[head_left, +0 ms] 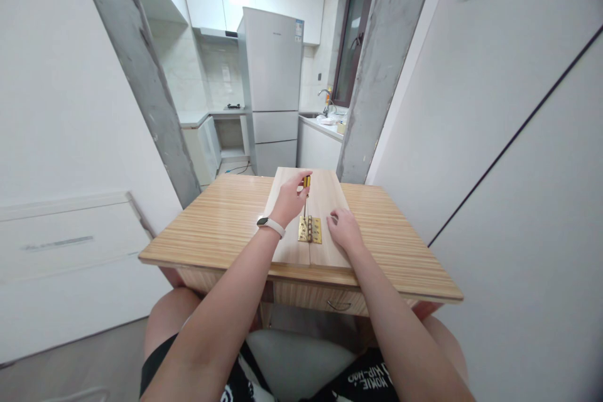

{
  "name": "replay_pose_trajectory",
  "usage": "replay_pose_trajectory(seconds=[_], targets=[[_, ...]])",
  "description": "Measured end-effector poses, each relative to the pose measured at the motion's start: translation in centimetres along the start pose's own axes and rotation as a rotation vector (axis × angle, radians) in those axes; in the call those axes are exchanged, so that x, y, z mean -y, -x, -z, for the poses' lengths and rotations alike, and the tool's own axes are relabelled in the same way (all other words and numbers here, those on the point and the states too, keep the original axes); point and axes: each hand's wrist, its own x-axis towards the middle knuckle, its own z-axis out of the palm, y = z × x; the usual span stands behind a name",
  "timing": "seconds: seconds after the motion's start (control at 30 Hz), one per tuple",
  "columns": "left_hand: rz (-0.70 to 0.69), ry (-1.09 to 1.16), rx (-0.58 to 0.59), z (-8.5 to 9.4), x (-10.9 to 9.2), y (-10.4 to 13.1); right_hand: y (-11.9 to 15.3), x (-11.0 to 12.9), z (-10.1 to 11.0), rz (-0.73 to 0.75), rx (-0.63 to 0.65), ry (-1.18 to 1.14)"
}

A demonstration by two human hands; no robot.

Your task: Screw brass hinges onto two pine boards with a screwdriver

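Observation:
My left hand, with a pale band on its wrist, is closed around the yellow and black handle of a screwdriver. The screwdriver stands upright, its thin shaft reaching down to the left leaf of a brass hinge. Two pale wooden boards lie side by side, and the hinge lies flat across the seam between them. My right hand rests on the right board just beside the hinge, fingers loosely bent and apart, with nothing seen in them.
The boards lie on a striped wooden table with a drawer handle at its front. Beyond it stand a grey fridge and a counter with a sink tap. White panels rise on both sides.

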Motion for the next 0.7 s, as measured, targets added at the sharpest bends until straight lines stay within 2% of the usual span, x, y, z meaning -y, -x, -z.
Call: replay_pose_trajectory(seconds=[0.13, 0.3, 0.37, 0.57, 0.7], targets=[[0.009, 0.023, 0.010, 0.00, -0.08, 0.05, 0.06, 0.14, 0.15, 0.009, -0.002, -0.001], [0.016, -0.081, -0.090, -0.02, -0.09, 0.00, 0.03, 0.39, 0.33, -0.004, -0.003, -0.001], [0.018, -0.096, -0.097, 0.01, -0.04, -0.01, -0.01, 0.34, 0.28, -0.004, -0.001, 0.002], [0.025, 0.013, 0.016, 0.11, 0.14, -0.04, -0.02, -0.05, 0.05, 0.006, 0.007, 0.000], [0.046, 0.046, 0.032, 0.04, 0.31, -0.20, -0.04, -0.09, 0.10, 0.004, 0.019, 0.008]])
